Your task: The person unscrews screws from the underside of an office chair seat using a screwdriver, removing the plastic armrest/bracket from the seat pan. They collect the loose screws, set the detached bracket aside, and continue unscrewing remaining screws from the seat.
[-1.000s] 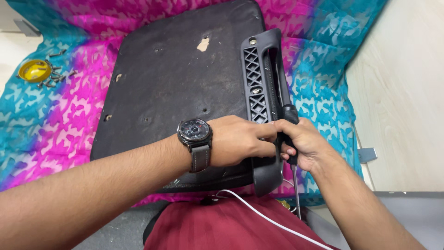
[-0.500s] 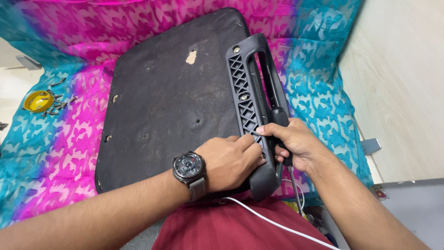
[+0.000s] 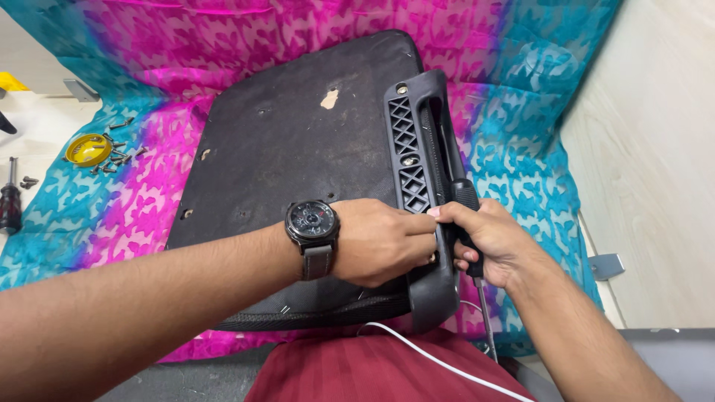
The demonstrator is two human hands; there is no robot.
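A black seat board point(image 3: 298, 149) lies upside down on a pink and turquoise cloth point(image 3: 521, 149). A black plastic armrest point(image 3: 413, 141) with a lattice face runs along the board's right edge. My left hand point(image 3: 380, 242), with a dark wristwatch point(image 3: 311, 223) on its wrist, grips the near end of the armrest with curled fingers. My right hand point(image 3: 491, 242) presses against that same end from the right and holds a black-handled screwdriver point(image 3: 465, 195). The screwdriver's metal shaft points down toward my lap. Whatever sits under my fingertips is hidden.
A yellow lid point(image 3: 87, 149) with several loose screws around it lies on the cloth at the left. Another screwdriver point(image 3: 9, 201) rests at the far left edge. A white cable point(image 3: 424, 353) crosses my maroon lap. A metal bracket point(image 3: 607, 264) lies on the pale wooden surface point(image 3: 655, 149) at the right.
Both hands stay together at the armrest's near end. My view has shifted, so the yellow lid and screws at the left show more fully.
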